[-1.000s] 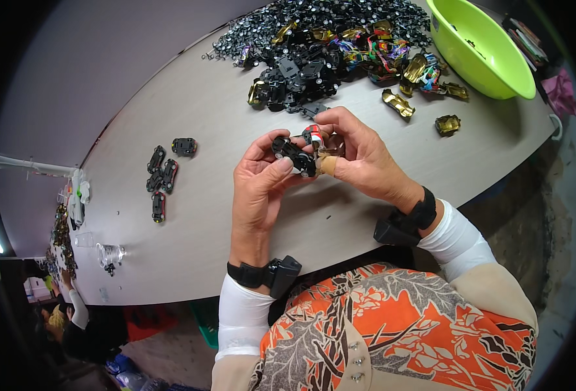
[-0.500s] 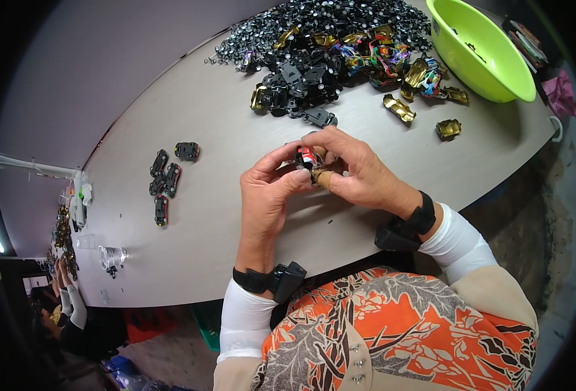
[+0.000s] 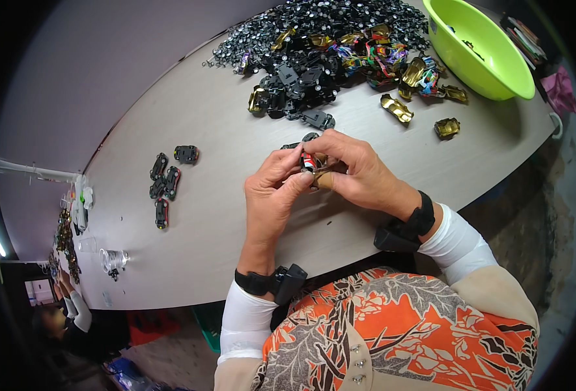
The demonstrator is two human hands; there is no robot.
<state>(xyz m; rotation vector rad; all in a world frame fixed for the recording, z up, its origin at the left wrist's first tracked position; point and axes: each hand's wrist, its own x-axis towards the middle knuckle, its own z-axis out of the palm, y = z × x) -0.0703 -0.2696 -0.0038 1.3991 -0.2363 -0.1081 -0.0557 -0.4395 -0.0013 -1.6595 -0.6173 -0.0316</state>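
Observation:
Between both my hands is a small toy car point(image 3: 308, 161), its red and white body partly showing and the rest covered by fingers. My left hand point(image 3: 273, 189) pinches it from the left with thumb and fingers closed. From the right, my right hand point(image 3: 361, 171) closes round its other side, with tan coverings on some fingertips. Just beyond my fingers lies a dark toy car base point(image 3: 292, 144), partly hidden. Several toy cars point(image 3: 165, 182) lie wheels up in a loose group to the left.
Far back spreads a heap of small wheel pieces point(image 3: 340, 19), with black car bases point(image 3: 294, 81) and coloured car bodies point(image 3: 382, 55) before it. Gold bodies point(image 3: 397, 108) lie nearer. A green basin point(image 3: 483, 52) stands far right, a clear cup point(image 3: 113, 259) left. A co-worker point(image 3: 79, 319) sits left.
My left hand has shifted slightly right and tightened round the toy car. More of the dark base beyond my fingers shows now.

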